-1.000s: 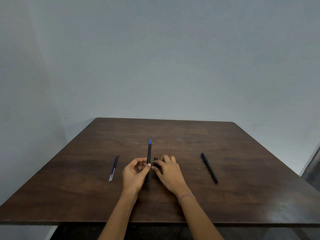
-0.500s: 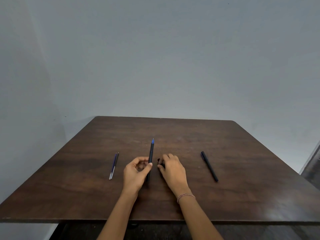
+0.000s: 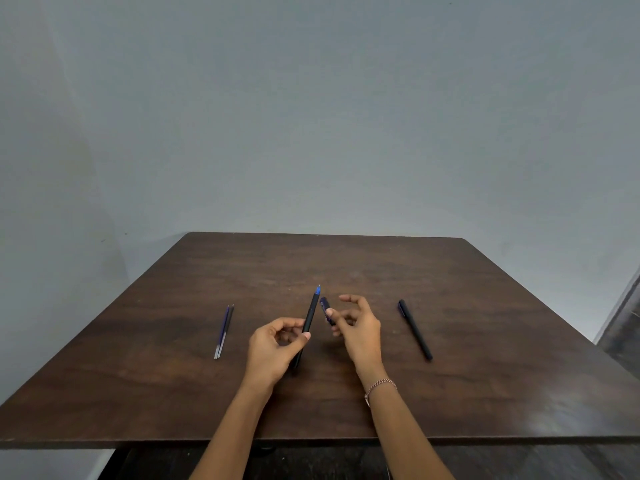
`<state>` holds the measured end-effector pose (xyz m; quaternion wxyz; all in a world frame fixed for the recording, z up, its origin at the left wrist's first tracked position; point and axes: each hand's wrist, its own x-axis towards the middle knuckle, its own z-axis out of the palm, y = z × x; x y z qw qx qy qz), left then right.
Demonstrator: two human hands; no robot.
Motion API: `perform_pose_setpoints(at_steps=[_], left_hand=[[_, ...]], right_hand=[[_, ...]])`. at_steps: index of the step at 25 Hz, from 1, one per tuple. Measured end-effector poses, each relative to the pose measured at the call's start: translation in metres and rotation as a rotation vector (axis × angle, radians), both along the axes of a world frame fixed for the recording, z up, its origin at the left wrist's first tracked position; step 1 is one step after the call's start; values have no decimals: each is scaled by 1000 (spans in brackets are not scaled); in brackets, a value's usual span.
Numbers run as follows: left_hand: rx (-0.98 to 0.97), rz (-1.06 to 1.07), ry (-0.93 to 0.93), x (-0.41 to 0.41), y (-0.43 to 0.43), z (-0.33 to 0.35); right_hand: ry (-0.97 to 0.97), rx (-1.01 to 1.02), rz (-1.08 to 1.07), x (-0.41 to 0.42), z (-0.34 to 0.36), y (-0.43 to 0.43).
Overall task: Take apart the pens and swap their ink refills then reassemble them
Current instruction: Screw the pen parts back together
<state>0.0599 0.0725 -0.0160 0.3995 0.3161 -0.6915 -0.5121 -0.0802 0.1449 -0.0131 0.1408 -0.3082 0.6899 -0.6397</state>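
While left hand holds pen, right hand pinches cap.

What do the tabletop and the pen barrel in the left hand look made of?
Tabletop: wood or wood-look laminate, dark brown with visible grain, smooth, faint glare near its front-right corner. Pen barrel in the left hand: probably plastic, matte black, no glint, blue section at the tip.

Single view only, head-worn wide-angle camera. Faces forward and down across dark brown wooden worktop toward plain grey wall. Close: worktop's near edge low in frame, wall fills upper half.
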Motion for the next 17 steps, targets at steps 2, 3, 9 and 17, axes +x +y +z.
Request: perform_pose_setpoints(at_steps=[2,3,9,17], left_hand=[[-8,-2,-10,1,0,0],[-11,-3,-16,1,0,-1],[-40,-4,-61,2,0,0],[-80,-3,-65,1,0,-1]], right_hand=[[-67,-63,21,-2,-1,1],[-95,-89,33,-2,-1,1],[-264,-294,131,-1,2,4],[-368,-465,128,-2,9,7]])
